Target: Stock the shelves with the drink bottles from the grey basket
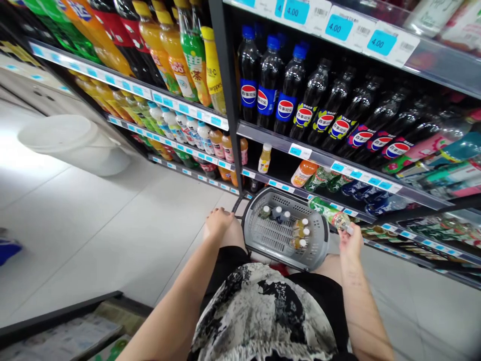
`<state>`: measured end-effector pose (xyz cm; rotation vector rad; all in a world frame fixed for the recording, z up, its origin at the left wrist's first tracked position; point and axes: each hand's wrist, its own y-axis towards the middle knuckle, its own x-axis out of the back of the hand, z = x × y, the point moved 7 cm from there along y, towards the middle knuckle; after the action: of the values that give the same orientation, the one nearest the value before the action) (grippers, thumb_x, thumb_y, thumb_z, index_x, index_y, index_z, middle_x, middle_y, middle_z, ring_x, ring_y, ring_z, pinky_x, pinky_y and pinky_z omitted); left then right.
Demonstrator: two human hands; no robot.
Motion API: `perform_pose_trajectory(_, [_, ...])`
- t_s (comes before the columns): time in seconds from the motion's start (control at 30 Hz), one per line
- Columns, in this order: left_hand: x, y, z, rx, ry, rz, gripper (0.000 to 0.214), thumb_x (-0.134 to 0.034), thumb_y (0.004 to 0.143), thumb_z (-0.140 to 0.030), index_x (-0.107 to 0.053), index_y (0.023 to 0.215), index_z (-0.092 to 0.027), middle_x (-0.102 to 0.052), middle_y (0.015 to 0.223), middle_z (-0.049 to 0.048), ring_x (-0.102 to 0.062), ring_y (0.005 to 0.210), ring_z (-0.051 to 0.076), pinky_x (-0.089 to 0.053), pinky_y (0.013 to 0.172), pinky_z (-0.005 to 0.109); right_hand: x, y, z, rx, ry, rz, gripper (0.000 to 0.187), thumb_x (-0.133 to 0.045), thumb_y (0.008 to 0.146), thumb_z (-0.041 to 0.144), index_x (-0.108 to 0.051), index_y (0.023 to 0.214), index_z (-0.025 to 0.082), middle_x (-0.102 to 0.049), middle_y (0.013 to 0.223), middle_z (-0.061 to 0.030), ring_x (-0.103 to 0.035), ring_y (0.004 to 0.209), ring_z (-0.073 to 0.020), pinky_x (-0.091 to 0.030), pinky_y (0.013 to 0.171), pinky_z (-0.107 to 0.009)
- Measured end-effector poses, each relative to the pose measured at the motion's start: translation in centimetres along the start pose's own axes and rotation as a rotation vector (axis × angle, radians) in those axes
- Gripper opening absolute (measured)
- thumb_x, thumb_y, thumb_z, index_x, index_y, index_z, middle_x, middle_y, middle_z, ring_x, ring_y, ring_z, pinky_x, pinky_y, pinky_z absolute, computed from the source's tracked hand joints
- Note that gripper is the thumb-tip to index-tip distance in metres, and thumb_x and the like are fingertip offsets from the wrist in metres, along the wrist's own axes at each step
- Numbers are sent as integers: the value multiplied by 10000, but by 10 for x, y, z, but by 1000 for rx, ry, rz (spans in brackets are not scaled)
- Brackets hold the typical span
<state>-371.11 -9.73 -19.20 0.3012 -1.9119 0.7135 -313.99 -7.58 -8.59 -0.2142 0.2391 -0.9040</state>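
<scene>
My right hand [351, 243] is closed around the neck end of a green soda bottle [329, 212], which is tilted over the right rim of a grey plastic basket [321, 245], its base toward the shelf. On my left knee lies my left hand [220, 220], holding nothing, its fingers stretched out beside the basket's dark handle [236, 205]. The basket is between my knees. Inside it, several white-capped bottles stand upright: dark ones [278, 212] at the back left and yellowish-brown ones [300, 232] at the right.
Low on the shelf ahead are a small yellow bottle [265, 159], an orange-capped bottle [303, 173] and green bottles lying down. Above them stand cola bottles [284, 98]. A white bucket [93, 145] is on the floor at left; a dark-framed rack [75, 316] is lower left.
</scene>
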Motion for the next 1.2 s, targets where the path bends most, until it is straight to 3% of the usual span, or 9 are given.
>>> perform_pose_trajectory(0.1, [1, 0, 4, 0, -19, -15, 577, -498, 937, -488, -717, 1309, -105, -682, 1385, 234, -587, 1329, 418, -467, 1096, 534, -22, 21, 25, 71, 49, -62, 126, -674, 834, 228, -550, 814, 223, -522, 664, 41, -471, 582, -96, -629, 691, -262])
perform_pose_trajectory(0.23, [1, -1, 6, 15, -12, -14, 559, -497, 938, -489, -716, 1309, -134, -680, 1388, 230, -587, 1337, 409, -468, 1102, 521, -58, 54, 44, 63, 40, -90, 117, -680, 816, 211, -568, 834, 185, -589, 711, 28, -531, 594, -92, -610, 628, -262])
perform_pose_trajectory(0.4, [2, -2, 3, 0, -18, -19, 568, -498, 936, -493, -710, 1312, -124, -685, 1381, 224, -581, 1344, 408, -465, 1107, 536, -86, 79, 49, 96, -66, -121, 207, -731, 791, 226, -529, 777, 183, -554, 660, 45, -479, 547, -82, -509, 502, -221])
perform_pose_trajectory(0.63, [2, -2, 2, 10, -32, -35, 554, -513, 930, -485, -723, 1290, -120, -695, 1364, 218, -593, 1332, 403, -476, 1088, 528, -107, 94, 47, 209, -232, -102, 264, -771, 771, 275, -521, 802, 192, -529, 677, 61, -487, 567, -81, -468, 512, -220])
perform_pose_trajectory(0.73, [2, -1, 2, 11, -19, -23, 558, -519, 927, -480, -724, 1295, -114, -698, 1362, 210, -594, 1331, 404, -483, 1091, 543, -116, 102, 62, 306, -380, -102, 335, -828, 715, 378, -559, 803, 198, -575, 703, 45, -575, 658, -145, -566, 609, -289])
perform_pose_trajectory(0.8, [2, -1, 2, 12, -9, -19, 560, -521, 928, -477, -726, 1299, -112, -698, 1360, 211, -591, 1335, 406, -482, 1099, 553, -125, 104, 76, 404, -569, -113, 384, -836, 714, 483, -576, 780, 209, -613, 724, 14, -645, 777, -213, -621, 784, -369])
perform_pose_trajectory(0.9, [2, 0, 1, 13, -11, -19, 563, -523, 930, -480, -725, 1307, -114, -697, 1359, 215, -591, 1337, 406, -481, 1106, 551, -142, 99, 91, 525, -807, -84, 412, -803, 757, 570, -607, 785, 209, -693, 807, -57, -686, 918, -288, -574, 1016, -450])
perform_pose_trajectory(1.1, [1, -1, 0, 17, -4, -22, 557, -524, 930, -480, -731, 1298, -117, -700, 1361, 216, -595, 1329, 406, -484, 1092, 544, -181, 81, 84, 627, -1081, 161, 482, -718, 887, 553, -734, 1149, 149, -753, 931, -112, -700, 960, -321, -539, 1032, -477])
perform_pose_trajectory(1.2, [1, -1, 2, 15, -13, -36, 551, -529, 924, -471, -733, 1295, -118, -700, 1367, 216, -599, 1324, 403, -484, 1088, 532, -191, 78, 75, 608, -1178, 209, 522, -611, 982, 524, -719, 1309, 133, -763, 1026, -153, -705, 1054, -353, -526, 1057, -503])
